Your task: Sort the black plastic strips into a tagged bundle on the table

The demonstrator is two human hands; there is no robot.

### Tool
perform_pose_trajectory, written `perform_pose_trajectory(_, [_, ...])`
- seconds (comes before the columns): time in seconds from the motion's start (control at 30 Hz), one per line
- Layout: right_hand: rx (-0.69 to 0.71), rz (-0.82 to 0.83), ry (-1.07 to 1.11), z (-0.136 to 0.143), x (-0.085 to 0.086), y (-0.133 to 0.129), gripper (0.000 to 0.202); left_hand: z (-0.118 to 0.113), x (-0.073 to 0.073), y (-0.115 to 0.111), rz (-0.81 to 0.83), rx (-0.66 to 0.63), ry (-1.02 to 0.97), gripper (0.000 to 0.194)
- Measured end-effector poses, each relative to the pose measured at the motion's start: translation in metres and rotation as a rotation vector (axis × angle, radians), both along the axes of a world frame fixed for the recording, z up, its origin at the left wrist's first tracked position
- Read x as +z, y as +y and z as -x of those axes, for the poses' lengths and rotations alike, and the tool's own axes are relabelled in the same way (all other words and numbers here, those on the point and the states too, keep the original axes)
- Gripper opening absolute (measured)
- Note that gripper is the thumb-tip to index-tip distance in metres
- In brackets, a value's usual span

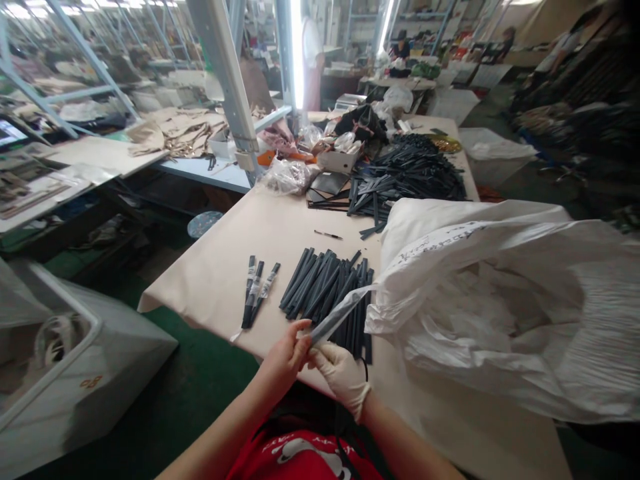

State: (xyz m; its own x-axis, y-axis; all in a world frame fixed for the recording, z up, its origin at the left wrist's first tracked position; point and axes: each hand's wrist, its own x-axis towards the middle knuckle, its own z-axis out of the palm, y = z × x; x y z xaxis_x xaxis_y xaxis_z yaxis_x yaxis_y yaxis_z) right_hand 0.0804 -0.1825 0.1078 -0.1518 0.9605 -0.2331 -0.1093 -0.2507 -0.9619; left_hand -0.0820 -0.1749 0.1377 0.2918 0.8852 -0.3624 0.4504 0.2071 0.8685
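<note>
Long, narrow greyish translucent plastic sleeve (336, 318) slants over black flat strips (320, 283), contents unclear, lower end finger-hidden. Bare left hand (290, 350) pinches that end; white-gloved right hand (343, 375) curls beside it, can't tell if gripping. Crumpled white plastic sack (450, 280) cut off right, lettering illegible.
</note>
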Motion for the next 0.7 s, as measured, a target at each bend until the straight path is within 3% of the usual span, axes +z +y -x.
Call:
perform_pose_trajectory(0.07, [-0.016,0.040,0.107,-0.002,0.004,0.006,0.041,0.000,0.003,0.000,-0.007,-0.032,0.043,0.045])
perform_pose_trajectory(0.2, [-0.215,0.114,0.484,0.006,0.011,0.018,0.049,-0.010,-0.004,0.001,-0.013,-0.015,0.032,0.042])
perform_pose_trajectory(0.37, [-0.106,0.154,0.564,0.016,0.004,0.019,0.046,-0.013,-0.021,0.006,-0.076,0.022,-0.019,0.038])
perform_pose_trajectory(0.5, [-0.276,0.148,0.702,0.016,-0.002,0.027,0.049,-0.016,-0.027,0.003,-0.032,0.038,0.004,0.038])
perform_pose_trajectory(0.6, [-0.209,0.211,0.672,0.030,-0.010,0.029,0.042,-0.016,-0.037,0.013,-0.109,0.097,-0.026,0.036])
perform_pose_trajectory(0.7, [-0.183,0.258,0.460,0.029,-0.015,0.029,0.052,0.012,-0.060,0.047,-0.142,0.131,0.153,0.037])
